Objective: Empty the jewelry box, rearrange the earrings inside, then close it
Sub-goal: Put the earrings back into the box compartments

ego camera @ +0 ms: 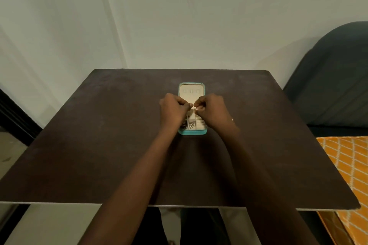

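The dark tabletop point(99, 145) fills the frame's lower half. Just left of centre, the left hand point(172, 108) has its fingers curled tight, its grip pinching something too small to tell. At centre lies the open teal jewelry box point(192, 133), small earrings point(190, 124) in its near compartments. The right hand point(212, 110) pinches a small earring piece point(197, 109) over the box. An orange patterned cloth point(346, 165) lies at lower right.

jewelry box point(192, 88) open | both hands pinching earring point(197, 109) above
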